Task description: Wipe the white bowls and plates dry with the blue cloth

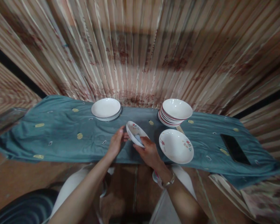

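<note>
A white shallow plate with a floral print [133,129] is held tilted above the cloth-covered table, in front of me. My left hand [118,141] is closed at its left edge, the fingers partly hidden behind it. Across its lower right side reaches my right hand [149,152], pinching a pale blue-grey cloth [138,138] against the plate's inner face. Just right of that hand, a second floral plate [176,149] lies face up on the table.
A short stack of white plates with dark rims [106,109] stands at the back left. Red-rimmed bowls [176,109] are stacked at the back right. A black phone [235,149] lies on the teal tablecloth [65,140] at right. Pleated curtains [140,62] hang behind.
</note>
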Demonstrator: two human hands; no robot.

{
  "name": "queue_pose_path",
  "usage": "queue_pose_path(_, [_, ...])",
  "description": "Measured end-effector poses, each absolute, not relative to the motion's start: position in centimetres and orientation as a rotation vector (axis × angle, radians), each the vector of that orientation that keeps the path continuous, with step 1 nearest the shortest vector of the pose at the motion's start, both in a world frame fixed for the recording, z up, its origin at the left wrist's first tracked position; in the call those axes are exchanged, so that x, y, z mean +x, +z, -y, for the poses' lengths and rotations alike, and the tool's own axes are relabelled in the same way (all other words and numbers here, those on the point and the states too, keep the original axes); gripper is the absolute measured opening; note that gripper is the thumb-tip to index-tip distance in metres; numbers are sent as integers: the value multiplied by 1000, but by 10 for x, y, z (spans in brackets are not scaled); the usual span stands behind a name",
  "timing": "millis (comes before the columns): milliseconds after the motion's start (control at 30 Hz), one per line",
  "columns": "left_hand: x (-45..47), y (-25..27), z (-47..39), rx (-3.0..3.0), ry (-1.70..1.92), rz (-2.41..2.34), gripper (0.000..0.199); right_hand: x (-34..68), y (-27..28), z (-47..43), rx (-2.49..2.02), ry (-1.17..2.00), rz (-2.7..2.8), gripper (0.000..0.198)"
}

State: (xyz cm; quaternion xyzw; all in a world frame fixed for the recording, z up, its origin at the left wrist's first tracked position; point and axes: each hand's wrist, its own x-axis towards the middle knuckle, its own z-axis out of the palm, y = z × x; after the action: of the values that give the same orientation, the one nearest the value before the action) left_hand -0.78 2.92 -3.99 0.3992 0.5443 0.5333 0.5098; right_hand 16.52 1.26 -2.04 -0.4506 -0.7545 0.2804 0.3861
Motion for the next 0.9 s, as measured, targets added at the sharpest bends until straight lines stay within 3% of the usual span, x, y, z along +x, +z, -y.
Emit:
queue_pose_path(167, [-11,-49,-38,1065,1373,-1409,63,186,-8,-30,-1178,1116,1388,29])
queue_pose_path(433, [-14,-32,-38,837,1450,-1258,83,192,-17,-45,-892,1593,725,33])
queue_pose_path(533, [-19,-20,-36,779,1363,-1161,80,191,-23,-47,-867,1660,679,33])
queue_pose_path(700, [-27,-8,-31,801,1279,-1101,55,192,-29,-58,-819,1699,716,33])
queue_pose_path(900, [-31,-9,-28,790,1322,-1126,46,179,-36,-79,-825,1618,798,33])
